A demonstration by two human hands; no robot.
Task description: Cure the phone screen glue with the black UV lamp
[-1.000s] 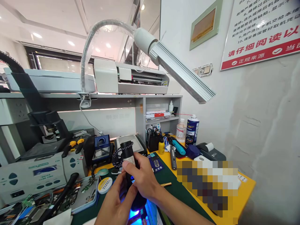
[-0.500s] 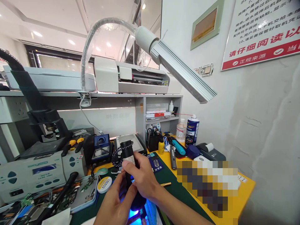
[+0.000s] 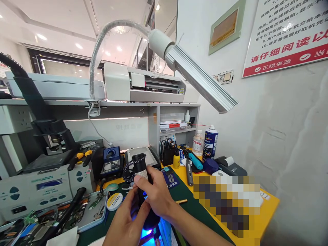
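Both hands hold a black torch [image 3: 142,177] upright-ish over the near edge of the table [image 3: 266,205], its lit end pointing down and throwing a blue glow [image 3: 147,233] just beneath it. The right hand [image 3: 156,196] wraps the torch body from the right, its grip clamped around the barrel with the thumb across the front by a pale label. The left hand [image 3: 128,222] comes up from below on the left side, fingers closed against the lower part of the torch, so its grip is shut on the same thing. A black-and-white braided cord [image 3: 128,172] hangs in a loop from the upper end of the torch, to the left of the right thumb.

A dark green mat [image 3: 184,194] covers the table under the hands. To the left lies a round reel of solder wire [image 3: 114,201], and beside that a grey tray [image 3: 94,218] crowded with small circuit boards. A grey rework station [image 3: 38,191] stands further left, with a black microscope [image 3: 51,133] behind it. Behind the torch sits a blue soldering-iron stand [image 3: 111,157] and a flat grey heating plate [image 3: 143,153]. On the right, well apart from the hands, stand a blue-and-white spray can [image 3: 210,141] and a clear bottle [image 3: 197,141]. A ribbed lamp head [image 3: 200,82] on a flexible neck hangs above the table
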